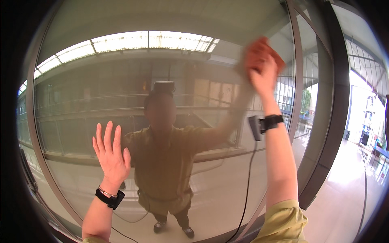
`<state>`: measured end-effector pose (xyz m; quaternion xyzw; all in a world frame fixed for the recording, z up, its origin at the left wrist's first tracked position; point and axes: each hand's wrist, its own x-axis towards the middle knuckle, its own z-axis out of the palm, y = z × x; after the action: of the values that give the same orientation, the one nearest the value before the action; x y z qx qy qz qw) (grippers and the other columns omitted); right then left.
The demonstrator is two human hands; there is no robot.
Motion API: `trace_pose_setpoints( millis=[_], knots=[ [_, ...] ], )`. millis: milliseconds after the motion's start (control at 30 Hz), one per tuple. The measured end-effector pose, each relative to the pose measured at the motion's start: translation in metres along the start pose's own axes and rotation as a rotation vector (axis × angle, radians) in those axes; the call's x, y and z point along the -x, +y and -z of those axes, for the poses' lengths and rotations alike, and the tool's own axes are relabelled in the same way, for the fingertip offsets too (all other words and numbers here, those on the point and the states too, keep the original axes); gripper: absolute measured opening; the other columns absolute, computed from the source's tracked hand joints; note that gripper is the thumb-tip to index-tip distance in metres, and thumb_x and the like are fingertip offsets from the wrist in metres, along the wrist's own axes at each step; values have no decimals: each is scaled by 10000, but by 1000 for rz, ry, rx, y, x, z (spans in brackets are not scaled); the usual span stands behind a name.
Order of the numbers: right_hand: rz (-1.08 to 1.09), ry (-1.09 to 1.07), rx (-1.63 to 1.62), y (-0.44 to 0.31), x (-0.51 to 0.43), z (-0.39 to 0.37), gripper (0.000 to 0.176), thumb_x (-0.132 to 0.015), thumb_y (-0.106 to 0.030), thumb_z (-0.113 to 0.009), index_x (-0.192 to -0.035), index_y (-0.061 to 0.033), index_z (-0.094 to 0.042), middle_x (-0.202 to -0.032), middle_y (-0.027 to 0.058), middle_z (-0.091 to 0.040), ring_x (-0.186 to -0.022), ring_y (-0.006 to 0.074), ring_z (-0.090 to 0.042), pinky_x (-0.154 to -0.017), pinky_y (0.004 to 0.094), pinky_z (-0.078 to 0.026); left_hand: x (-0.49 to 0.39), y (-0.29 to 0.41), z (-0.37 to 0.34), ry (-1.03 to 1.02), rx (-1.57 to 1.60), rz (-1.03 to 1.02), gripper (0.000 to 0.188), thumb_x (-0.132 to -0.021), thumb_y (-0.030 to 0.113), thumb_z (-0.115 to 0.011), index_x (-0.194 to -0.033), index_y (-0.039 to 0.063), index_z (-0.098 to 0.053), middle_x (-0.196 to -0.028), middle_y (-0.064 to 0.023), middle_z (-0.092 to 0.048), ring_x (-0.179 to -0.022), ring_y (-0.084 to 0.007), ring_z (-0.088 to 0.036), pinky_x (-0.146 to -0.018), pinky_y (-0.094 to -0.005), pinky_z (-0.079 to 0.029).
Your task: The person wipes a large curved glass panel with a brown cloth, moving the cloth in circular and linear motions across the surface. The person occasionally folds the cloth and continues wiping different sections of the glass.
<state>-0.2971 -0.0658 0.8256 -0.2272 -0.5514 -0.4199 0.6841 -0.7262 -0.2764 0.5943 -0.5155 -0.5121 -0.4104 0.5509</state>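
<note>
A large reflective glass pane (170, 66) in a brownish metal frame fills the view before me. High on its right part, my right hand (263, 73) grips a red cloth (258, 51) against or close to the glass; hand and cloth are blurred. My left hand (112, 152), lower left, holds nothing; its fingers are spread and point up, the palm towards the pane. Whether it touches the glass I cannot tell. Black straps with small devices are on both wrists, and a metal bracelet (107, 192) is on the left one.
A black cable (249, 179) hangs from the right wrist device. The pane's frame (296, 76) and a dark pillar (340, 91) stand to the right. Beyond lie a pale glossy floor (340, 173) and a blue table (381, 151). The glass reflects a person, railings and bright windows.
</note>
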Motion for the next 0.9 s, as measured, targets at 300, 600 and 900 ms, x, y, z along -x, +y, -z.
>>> trace_pose_setpoints(
  millis=[300, 600, 900],
  knots=[
    [558, -296, -294, -164, 37, 8, 627, -718, -53, -730, -1323, -185, -629, -1492, 210, -475, -1257, 418, -516, -1074, 525, -394, 0, -6, 1, -6, -7, 5, 651, -855, 115, -529, -1501, 77, -463, -1599, -139, -383, -1504, -432, -278, -1188, -612, -205],
    [-463, -11, 49, 79, 125, 92, 524, -964, -296, -586, -1387, 9, -545, -1368, 244, -580, -1309, 366, -527, -1074, 431, -433, 0, -2, -3, -13, -19, 21, 641, -870, 97, -505, -1507, 71, -448, -1604, -135, -372, -1504, -435, -275, -1180, -622, -213],
    [292, -764, -248, -160, 216, 95, 583, -894, -123, -616, -1463, -193, -512, -1506, 170, -445, -1420, 441, -383, -1126, 582, -343, -3, -2, -4, 21, -18, -12, 644, -872, 94, -507, -1512, 82, -445, -1605, -131, -370, -1505, -434, -272, -1176, -624, -219]
  ],
)
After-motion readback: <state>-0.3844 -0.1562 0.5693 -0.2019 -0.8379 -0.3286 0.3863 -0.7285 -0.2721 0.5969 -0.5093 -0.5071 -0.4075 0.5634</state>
